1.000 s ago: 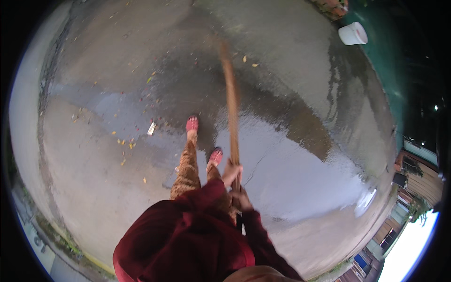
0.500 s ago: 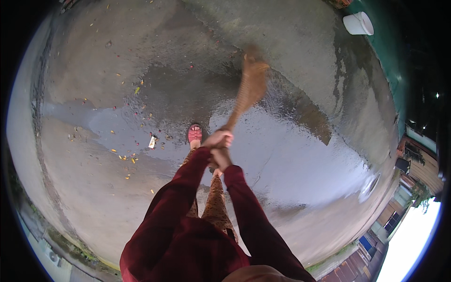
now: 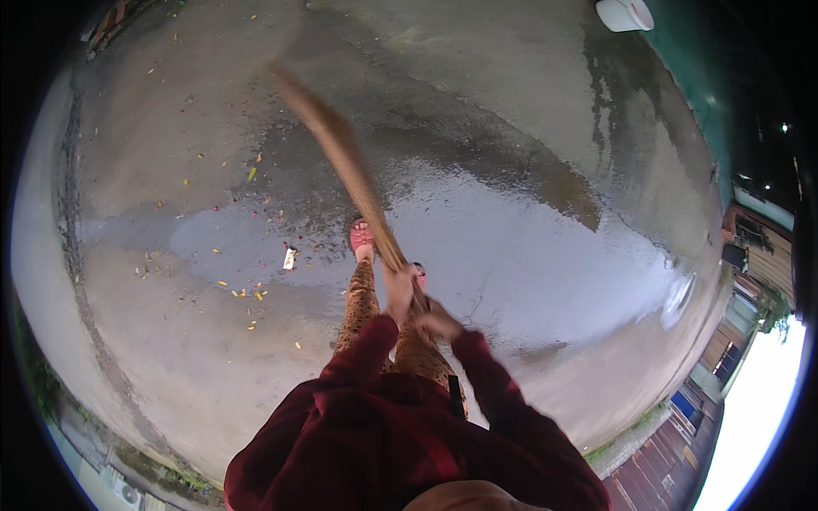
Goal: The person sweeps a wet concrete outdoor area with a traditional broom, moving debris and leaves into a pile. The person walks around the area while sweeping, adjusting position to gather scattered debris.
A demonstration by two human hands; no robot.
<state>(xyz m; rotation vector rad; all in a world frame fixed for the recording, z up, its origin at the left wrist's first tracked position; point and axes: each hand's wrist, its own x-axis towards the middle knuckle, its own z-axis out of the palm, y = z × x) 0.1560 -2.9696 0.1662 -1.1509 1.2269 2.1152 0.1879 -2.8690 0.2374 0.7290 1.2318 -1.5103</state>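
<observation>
Broom held two-handed over wet floor

Broom (image 3: 354,173) slants up and to the left from the person's hands, out over the wet floor (image 3: 545,281), its far end too blurred to tell whether it touches down. The grip is clamped on the handle (image 3: 388,247) with both hands: the left hand (image 3: 398,291) wraps it further out, and the right hand (image 3: 438,322) closes round it just behind, nearer the body.

It looks light for its length, probably stiff at the handle and springier toward the wide end, and not fragile. Wet skin or a damp handle could make it slippery, so the narrow part near the butt, with the hands spaced a little apart, seems the best place to hold; the wide end would be awkward to grasp.

Closest to the handle are the person's own feet in red sandals (image 3: 361,237), the left one just beside it. To the left lie a pale scrap (image 3: 290,257) and yellow leaves (image 3: 252,295). Ahead and to the right, the floor spreads wide, giving the long handle room. The white bucket (image 3: 625,15) and the green wall (image 3: 700,106) beside it stand well apart, at the far right edge.
</observation>
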